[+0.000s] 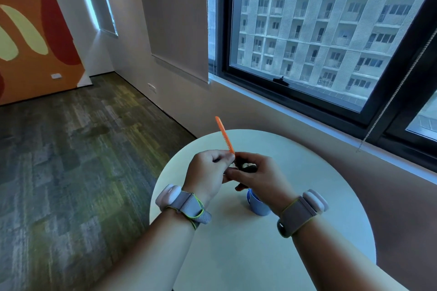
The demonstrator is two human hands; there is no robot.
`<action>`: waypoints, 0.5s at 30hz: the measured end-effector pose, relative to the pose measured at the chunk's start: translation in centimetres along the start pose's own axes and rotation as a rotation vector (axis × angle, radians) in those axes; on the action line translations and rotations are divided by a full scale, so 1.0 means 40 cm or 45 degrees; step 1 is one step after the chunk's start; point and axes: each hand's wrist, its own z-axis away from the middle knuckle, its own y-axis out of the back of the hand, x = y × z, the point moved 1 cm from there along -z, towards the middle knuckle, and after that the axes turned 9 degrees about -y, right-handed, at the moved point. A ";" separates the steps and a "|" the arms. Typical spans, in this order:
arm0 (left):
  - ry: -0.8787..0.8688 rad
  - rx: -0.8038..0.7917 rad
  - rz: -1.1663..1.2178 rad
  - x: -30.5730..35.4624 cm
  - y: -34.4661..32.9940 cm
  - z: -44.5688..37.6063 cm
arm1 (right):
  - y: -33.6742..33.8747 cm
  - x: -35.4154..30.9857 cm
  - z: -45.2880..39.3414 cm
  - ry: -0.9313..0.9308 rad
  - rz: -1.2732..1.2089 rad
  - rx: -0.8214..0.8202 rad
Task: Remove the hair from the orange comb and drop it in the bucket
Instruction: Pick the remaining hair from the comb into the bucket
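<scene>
My left hand grips the lower end of the orange comb, which sticks up and away, tilted to the left. A dark clump of hair sits at the comb's base, and my right hand pinches it with curled fingers. Both hands are held above the round white table. The small blue bucket stands on the table just below my right hand, partly hidden by that wrist.
A wall with a long window sill runs close behind the table on the right. A bead cord hangs from the blind. Carpeted floor spreads out to the left. Both wrists wear strapped bands.
</scene>
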 end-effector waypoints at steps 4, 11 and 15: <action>0.037 -0.027 0.080 0.006 -0.020 0.000 | 0.018 -0.001 0.010 0.033 0.032 0.091; -0.059 -0.077 -0.115 0.014 -0.053 -0.004 | 0.048 -0.001 0.036 0.059 0.080 0.234; -0.059 -0.093 -0.171 0.020 -0.073 -0.012 | 0.070 -0.007 0.044 0.019 0.104 0.345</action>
